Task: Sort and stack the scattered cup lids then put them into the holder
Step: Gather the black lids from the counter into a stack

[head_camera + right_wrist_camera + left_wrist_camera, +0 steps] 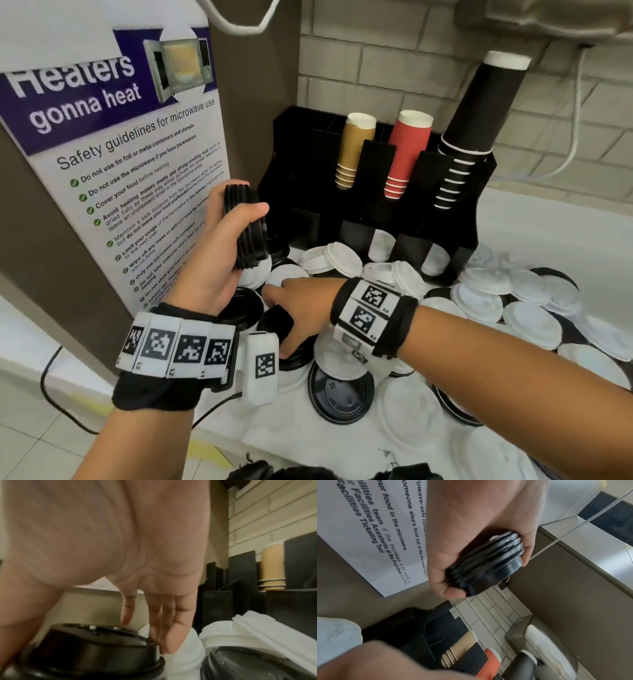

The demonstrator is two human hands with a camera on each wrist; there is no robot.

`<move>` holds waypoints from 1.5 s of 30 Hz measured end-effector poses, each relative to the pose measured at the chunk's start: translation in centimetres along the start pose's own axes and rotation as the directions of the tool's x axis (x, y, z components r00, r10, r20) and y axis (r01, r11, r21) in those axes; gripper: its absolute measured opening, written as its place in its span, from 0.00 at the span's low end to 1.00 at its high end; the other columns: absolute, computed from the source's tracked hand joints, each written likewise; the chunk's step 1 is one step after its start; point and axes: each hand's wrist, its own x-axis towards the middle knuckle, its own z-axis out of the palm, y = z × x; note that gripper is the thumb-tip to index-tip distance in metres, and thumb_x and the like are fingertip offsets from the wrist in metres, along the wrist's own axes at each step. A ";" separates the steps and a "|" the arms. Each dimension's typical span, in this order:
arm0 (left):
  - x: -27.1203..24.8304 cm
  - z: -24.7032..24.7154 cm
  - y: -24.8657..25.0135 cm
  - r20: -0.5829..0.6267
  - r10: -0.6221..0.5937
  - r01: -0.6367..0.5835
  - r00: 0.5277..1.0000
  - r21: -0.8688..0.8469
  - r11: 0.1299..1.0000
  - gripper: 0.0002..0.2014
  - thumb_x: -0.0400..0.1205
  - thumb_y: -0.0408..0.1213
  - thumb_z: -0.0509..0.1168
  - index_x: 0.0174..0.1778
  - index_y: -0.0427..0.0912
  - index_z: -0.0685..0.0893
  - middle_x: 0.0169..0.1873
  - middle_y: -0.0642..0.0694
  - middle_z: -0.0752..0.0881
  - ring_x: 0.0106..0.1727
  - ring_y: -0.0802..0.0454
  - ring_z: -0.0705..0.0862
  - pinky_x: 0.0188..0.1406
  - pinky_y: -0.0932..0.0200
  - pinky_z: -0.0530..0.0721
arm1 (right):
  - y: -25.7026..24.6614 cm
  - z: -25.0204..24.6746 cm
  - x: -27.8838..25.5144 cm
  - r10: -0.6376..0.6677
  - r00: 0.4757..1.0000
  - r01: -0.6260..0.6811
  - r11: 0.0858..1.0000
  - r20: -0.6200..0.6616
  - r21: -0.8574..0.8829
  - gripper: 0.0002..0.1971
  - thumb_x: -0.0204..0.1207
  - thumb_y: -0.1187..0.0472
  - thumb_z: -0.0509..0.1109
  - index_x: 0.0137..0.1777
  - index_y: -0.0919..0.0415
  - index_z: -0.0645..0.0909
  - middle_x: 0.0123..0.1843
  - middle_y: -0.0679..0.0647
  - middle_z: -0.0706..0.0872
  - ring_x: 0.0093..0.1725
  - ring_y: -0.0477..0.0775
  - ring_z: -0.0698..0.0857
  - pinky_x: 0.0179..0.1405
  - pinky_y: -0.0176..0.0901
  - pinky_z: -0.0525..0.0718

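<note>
My left hand (222, 246) grips a stack of black lids (245, 228) on edge, lifted left of the black holder (298, 154); the left wrist view shows thumb and fingers wrapped round the stack of black lids (486, 563). My right hand (291, 308) reaches down into the pile on the counter. Its straight fingers (164, 632) touch the far rim of a black lid (96, 646), and the thumb lies at the near side. Loose white lids (531, 318) and black lids (342, 394) are strewn on the white counter. White lids (380, 243) stand in the holder's lower slots.
Gold cups (354, 150), red cups (406, 154) and tall black cups (479, 113) stand upside down in the holder's top. A microwave poster (113, 154) on a brown panel closes off the left. A tiled wall (376, 68) lies behind. The counter's edge (239, 431) runs below my wrists.
</note>
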 end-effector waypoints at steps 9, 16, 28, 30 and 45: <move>-0.1 1.0 -1.1 -0.008 -0.037 0.037 0.999 -0.043 0.998 0.16 0.72 0.46 0.69 0.56 0.52 0.78 0.41 0.55 0.84 0.41 0.60 0.85 0.35 0.62 0.85 | 4.9 -5.1 -4.7 0.208 0.846 0.198 0.733 -0.491 0.651 0.27 0.69 0.58 0.80 0.65 0.53 0.73 0.48 0.50 0.81 0.40 0.43 0.86 0.39 0.39 0.87; -0.4 3.2 -1.3 -0.009 -0.048 0.046 0.999 -0.123 0.991 0.18 0.77 0.50 0.67 0.62 0.55 0.75 0.61 0.42 0.84 0.60 0.42 0.88 0.50 0.39 0.89 | 2.8 -4.0 -5.0 0.189 0.819 0.427 0.431 -0.542 0.795 0.27 0.70 0.64 0.79 0.66 0.55 0.71 0.58 0.60 0.79 0.51 0.53 0.84 0.47 0.51 0.90; -0.5 3.9 -1.1 0.078 -0.068 0.074 0.995 -0.091 0.993 0.26 0.78 0.53 0.63 0.72 0.52 0.72 0.64 0.39 0.85 0.64 0.40 0.86 0.55 0.41 0.88 | 3.5 -4.7 -6.1 0.140 0.809 0.468 0.435 -0.571 0.769 0.28 0.72 0.68 0.76 0.71 0.52 0.74 0.65 0.65 0.79 0.59 0.60 0.85 0.53 0.54 0.89; -0.6 4.1 -1.1 0.065 -0.070 0.076 0.995 -0.103 0.992 0.27 0.78 0.53 0.62 0.73 0.51 0.71 0.65 0.37 0.84 0.64 0.39 0.86 0.56 0.41 0.88 | 3.4 -4.6 -6.0 0.152 0.795 0.473 0.452 -0.588 0.756 0.28 0.71 0.66 0.77 0.70 0.52 0.75 0.64 0.64 0.80 0.59 0.60 0.85 0.55 0.56 0.88; 0.8 0.7 0.9 -0.031 -0.024 0.020 0.999 -0.118 0.993 0.24 0.67 0.42 0.71 0.57 0.44 0.73 0.42 0.46 0.78 0.41 0.52 0.81 0.41 0.56 0.83 | 2.7 -4.5 -1.9 -0.025 0.884 0.218 0.905 -0.466 0.366 0.16 0.83 0.59 0.66 0.68 0.63 0.79 0.65 0.57 0.84 0.64 0.51 0.81 0.68 0.47 0.76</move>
